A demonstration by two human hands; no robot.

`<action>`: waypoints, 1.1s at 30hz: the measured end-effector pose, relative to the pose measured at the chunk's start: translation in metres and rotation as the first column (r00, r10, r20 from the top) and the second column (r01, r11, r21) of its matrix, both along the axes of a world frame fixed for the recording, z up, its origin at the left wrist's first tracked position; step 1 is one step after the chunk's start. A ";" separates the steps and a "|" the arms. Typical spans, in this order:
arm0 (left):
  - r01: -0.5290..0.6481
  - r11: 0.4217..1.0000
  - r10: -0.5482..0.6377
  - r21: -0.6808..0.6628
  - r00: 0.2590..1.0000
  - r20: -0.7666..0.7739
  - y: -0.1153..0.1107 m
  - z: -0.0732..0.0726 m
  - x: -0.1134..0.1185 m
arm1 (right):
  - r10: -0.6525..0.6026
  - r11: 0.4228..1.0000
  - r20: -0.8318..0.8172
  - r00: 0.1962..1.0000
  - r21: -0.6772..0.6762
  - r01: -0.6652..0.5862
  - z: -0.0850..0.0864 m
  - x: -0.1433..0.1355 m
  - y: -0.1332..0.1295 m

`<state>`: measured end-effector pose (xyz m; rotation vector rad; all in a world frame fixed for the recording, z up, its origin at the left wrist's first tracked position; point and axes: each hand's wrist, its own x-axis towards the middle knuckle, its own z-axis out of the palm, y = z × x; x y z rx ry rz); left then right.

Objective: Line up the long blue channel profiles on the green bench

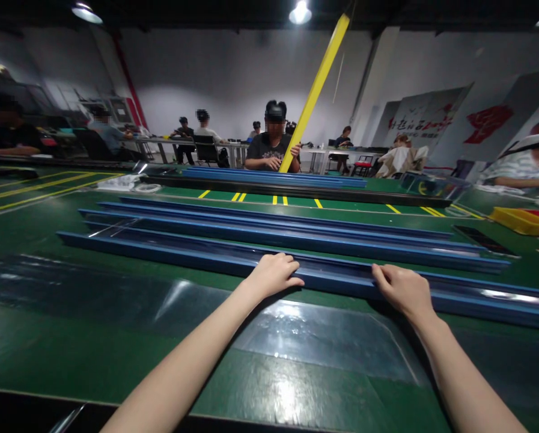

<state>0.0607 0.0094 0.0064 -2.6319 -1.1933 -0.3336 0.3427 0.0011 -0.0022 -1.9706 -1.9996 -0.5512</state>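
Observation:
A long blue channel [161,254] lies across the green table, nearest to me of several blue channels. My left hand [276,273] rests on its near edge around the middle, fingers curled over the rim and thumb toward me. Farther right, my right hand [402,287] is closed at the same channel, its fingertips pinched at the near rim. Between me and the channel, a clear plastic sheet [314,331] lies flat on the table, partly under my left forearm. Behind the channel, other blue channels [296,234] lie roughly parallel to it.
Beyond the channels is a long black strip [363,195]. A person [269,147] across the table holds a yellow bar [316,90]. A dark flat object [485,240] and a yellow tray [521,221] are at right. More people sit farther back.

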 end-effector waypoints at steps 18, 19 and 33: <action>0.096 0.986 -0.094 0.137 0.995 -0.021 0.003 -0.008 -0.040 | 0.456 0.889 0.126 0.881 -0.033 -0.456 0.002 -0.062 -0.012; 0.089 0.986 -0.088 0.144 0.996 -0.015 0.003 -0.009 -0.043 | 0.471 0.881 0.113 0.875 -0.103 -0.461 0.004 -0.067 -0.011; 0.037 0.984 -0.049 0.175 0.997 0.065 0.000 -0.018 -0.054 | 0.481 0.746 -0.137 0.866 -0.454 -0.486 0.039 -0.110 0.015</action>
